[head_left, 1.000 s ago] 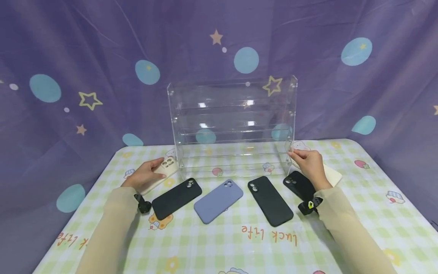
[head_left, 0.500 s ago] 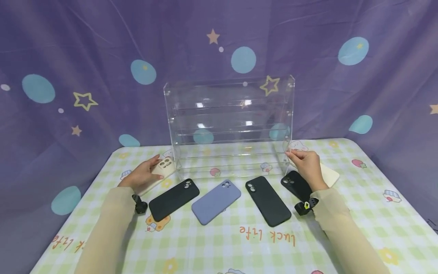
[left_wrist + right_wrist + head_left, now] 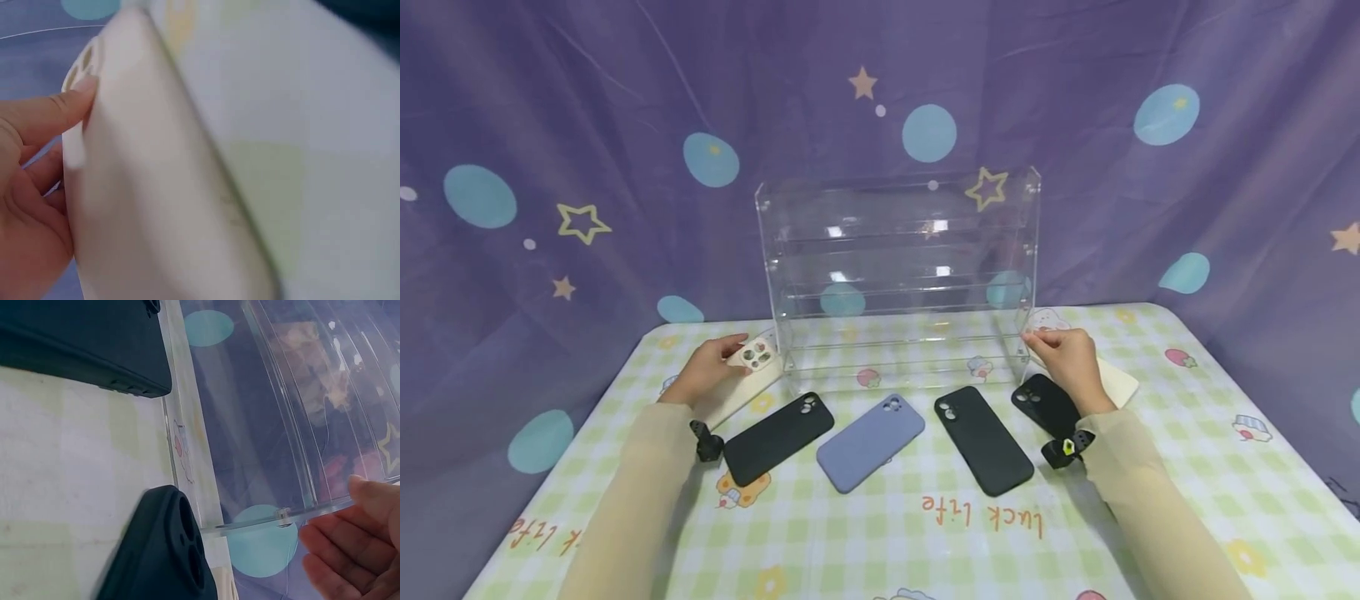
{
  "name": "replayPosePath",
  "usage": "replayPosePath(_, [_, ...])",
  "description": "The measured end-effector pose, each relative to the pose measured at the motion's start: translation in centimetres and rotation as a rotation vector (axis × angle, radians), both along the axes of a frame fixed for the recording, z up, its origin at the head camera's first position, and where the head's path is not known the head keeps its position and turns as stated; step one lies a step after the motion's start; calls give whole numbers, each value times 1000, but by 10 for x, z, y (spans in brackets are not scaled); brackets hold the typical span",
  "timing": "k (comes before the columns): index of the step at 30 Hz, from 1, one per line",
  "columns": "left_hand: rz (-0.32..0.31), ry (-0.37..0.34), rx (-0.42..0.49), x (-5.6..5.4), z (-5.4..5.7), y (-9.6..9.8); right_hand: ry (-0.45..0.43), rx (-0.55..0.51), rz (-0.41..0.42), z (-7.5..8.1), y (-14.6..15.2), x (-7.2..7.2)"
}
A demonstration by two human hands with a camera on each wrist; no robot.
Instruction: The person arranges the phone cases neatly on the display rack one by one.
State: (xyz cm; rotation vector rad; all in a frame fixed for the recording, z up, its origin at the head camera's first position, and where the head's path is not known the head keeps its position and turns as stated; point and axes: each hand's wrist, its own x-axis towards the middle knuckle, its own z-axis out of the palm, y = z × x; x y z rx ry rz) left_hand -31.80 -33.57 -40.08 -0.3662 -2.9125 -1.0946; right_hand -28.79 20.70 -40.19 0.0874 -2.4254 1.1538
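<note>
At the rack's left foot, my left hand (image 3: 703,371) grips a cream-white phone case (image 3: 741,393), its camera-cutout end raised. In the left wrist view the thumb presses beside the cutouts (image 3: 86,59), with the other fingers behind the case. My right hand (image 3: 1070,362) pinches the right side panel of a clear acrylic tiered display rack (image 3: 902,341); the right wrist view shows the thumb at that panel's edge (image 3: 350,501). Below the right hand lies a black phone case (image 3: 1043,407), partly hidden by the wrist. Another cream-white case (image 3: 1118,383) shows behind that hand.
In front of the rack lie a black case (image 3: 778,440), a lavender-blue case (image 3: 871,443) and a dark green-black case (image 3: 985,442). A checked cloth (image 3: 850,546) covers the table. A purple curtain (image 3: 820,75) hangs close behind the rack.
My left hand has tipped the cream-white case's camera end upward off the table. The right hand keeps its hold on the rack. The head view has shifted slightly.
</note>
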Motion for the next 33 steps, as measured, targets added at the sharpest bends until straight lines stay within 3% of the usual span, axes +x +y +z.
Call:
replayPosePath(5, [38, -44, 9, 3, 10, -5, -35, 5, 5, -1, -3, -1])
replayPosePath(13, [-39, -162, 50, 12, 27, -14, -52, 10, -18, -3, -4, 0])
replayPosePath(17, [-35, -191, 48, 17, 38, -14, -52, 2, -31, -3, -4, 1])
replayPosePath(29, [4, -107, 20, 40, 92, -9, -61, -34, -34, -4, -3, 2])
replayPosePath(33, [22, -59, 91, 46, 109, -11, -82, -51, -50, -3, -2, 3])
